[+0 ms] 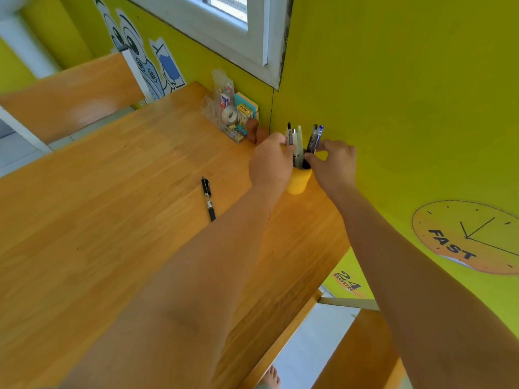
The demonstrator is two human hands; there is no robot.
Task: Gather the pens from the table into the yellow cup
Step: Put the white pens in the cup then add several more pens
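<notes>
The yellow cup (pixel 298 181) stands on the wooden table (pixel 112 197) close to the green wall, partly hidden by my hands. Several pens stick up out of it. My left hand (pixel 271 164) is closed around a grey and white bunch of pens (pixel 293 136) at the cup's left side. My right hand (pixel 334 164) pinches a pair of dark and blue pens (pixel 316 137) at the cup's right side. One black pen (pixel 208 198) lies flat on the table, left of my left forearm.
A clear organiser (pixel 224 116) with tape, sticky notes and small boxes stands by the wall left of the cup. A wooden bench (pixel 70 91) lies beyond the table. The table's right edge drops to the floor near another bench (pixel 362 357).
</notes>
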